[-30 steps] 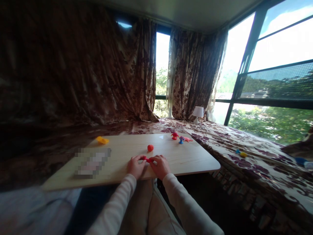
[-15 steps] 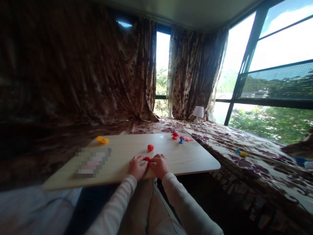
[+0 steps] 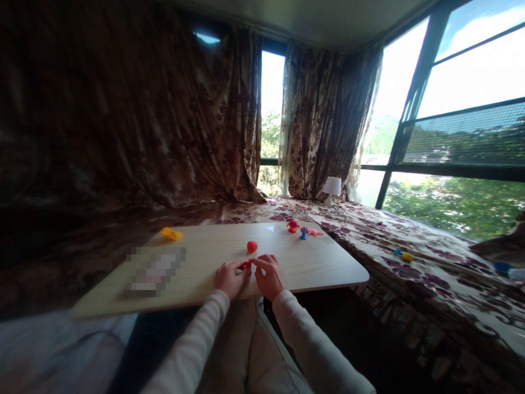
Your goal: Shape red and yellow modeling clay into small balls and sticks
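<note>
A small piece of red modelling clay (image 3: 248, 264) is between my two hands, low over the near side of the table, partly hidden by the fingers. My left hand (image 3: 230, 278) pinches it from the left with thumb and fingers. From the right, my right hand (image 3: 268, 276) has its bent index finger and thumb at the same piece, the fingertip on its upper side. Just beyond the fingers, a round red-orange clay ball (image 3: 252, 246) rests on the tabletop.
The pale wooden table (image 3: 213, 246) carries a yellow object (image 3: 171, 234) at far left and a blurred-out flat item (image 3: 156, 272). At far right stand a red toy figure (image 3: 292, 226), a blue one (image 3: 304, 233) and a pinkish-red piece (image 3: 315, 232). A lamp (image 3: 331, 189) stands behind.
The red piece was stretched sideways between both hands and now looks shorter and bunched up. My right thumb has drawn back slightly, and the index finger reaches over the piece.
</note>
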`<state>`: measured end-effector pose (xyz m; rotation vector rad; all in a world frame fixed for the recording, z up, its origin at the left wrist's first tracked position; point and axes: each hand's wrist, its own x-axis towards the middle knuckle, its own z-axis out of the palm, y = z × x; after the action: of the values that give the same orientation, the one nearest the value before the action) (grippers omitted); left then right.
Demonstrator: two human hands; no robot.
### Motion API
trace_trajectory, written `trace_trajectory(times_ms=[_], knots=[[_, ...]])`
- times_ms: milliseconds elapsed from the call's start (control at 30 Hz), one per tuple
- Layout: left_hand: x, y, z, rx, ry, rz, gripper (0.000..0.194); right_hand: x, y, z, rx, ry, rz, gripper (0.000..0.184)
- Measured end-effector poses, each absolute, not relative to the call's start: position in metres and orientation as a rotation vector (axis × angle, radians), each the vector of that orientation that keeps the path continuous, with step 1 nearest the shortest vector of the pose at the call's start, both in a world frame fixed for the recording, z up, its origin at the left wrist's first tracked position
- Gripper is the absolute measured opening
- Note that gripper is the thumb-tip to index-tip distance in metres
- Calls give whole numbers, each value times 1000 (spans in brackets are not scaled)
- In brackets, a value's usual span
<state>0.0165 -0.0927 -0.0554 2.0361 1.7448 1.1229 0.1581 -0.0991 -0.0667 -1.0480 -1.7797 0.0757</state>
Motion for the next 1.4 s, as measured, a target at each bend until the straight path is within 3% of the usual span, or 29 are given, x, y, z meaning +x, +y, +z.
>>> trace_trajectory(times_ms=[700,1000,1167,1400], knots=[[19,-95,-51,2086,1796,1013,23,159,-99,-67,-1011,-1791,99,44],[16,-90,-60,2207,1723,1041,26,157,-99,-62,-1026,-1731,187,12],[16,-87,-64,2192,1742,1111,15,159,-89,-68,-1112,-1583,293,14],[13,-84,-68,2151,1728,1204,15,159,-88,-73,-1191,-1657,111,21]])
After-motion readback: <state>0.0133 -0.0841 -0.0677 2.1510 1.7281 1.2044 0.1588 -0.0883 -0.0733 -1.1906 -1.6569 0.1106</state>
